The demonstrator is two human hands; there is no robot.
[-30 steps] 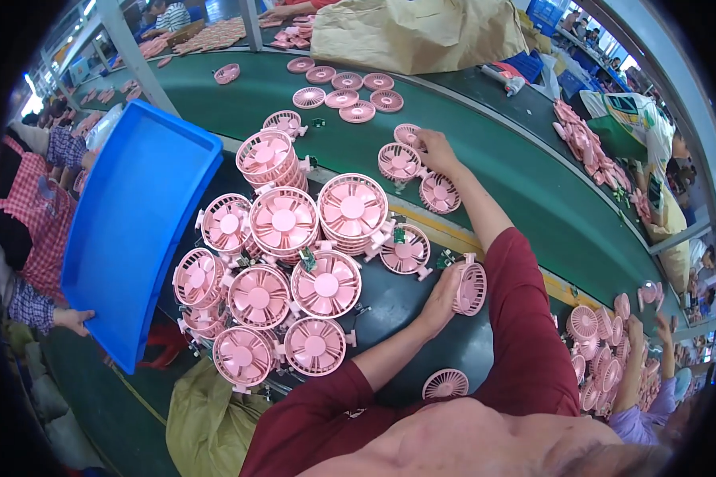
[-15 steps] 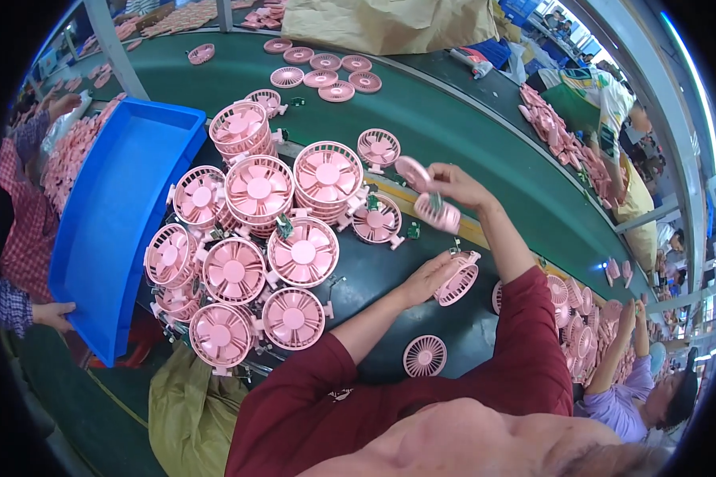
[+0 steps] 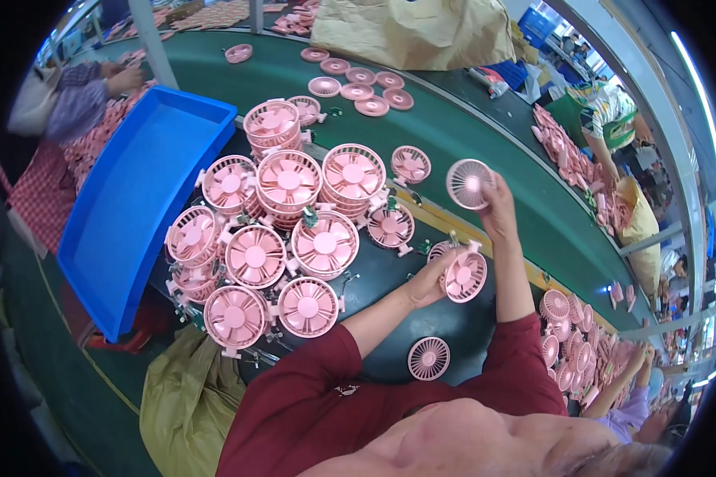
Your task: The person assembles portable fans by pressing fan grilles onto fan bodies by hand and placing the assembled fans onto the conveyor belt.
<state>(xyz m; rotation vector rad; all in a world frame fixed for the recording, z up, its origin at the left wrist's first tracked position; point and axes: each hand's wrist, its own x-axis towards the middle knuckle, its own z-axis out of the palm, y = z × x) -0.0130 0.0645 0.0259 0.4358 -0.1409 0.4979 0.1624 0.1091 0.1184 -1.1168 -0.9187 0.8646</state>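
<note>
My left hand (image 3: 433, 283) grips a pink fan housing (image 3: 465, 278) by its side, its blades facing up. Raised above the belt edge, my right hand (image 3: 499, 208) holds a round pink slotted grille (image 3: 467, 184) between thumb and fingers, apart from the housing. Another pink fan part (image 3: 439, 250) lies just behind my left hand, partly hidden by it. A loose grille (image 3: 428, 358) rests on the dark worktop between my forearms. To the left stand stacked pink fan housings (image 3: 289, 180), several with small green circuit boards and wires at their sides.
A long blue tray (image 3: 127, 215) stands left of the stacks. Several pink round covers (image 3: 359, 75) lie on the green conveyor belt (image 3: 453, 103) beyond. More pink grilles (image 3: 569, 338) are piled at my right. Other people work on both sides; an olive sack (image 3: 187, 405) hangs at the near left.
My right hand has lifted the grille, turning its slotted face into view. The housing in my left hand now faces more upward. A co-worker's hand no longer shows at the tray's near corner.
</note>
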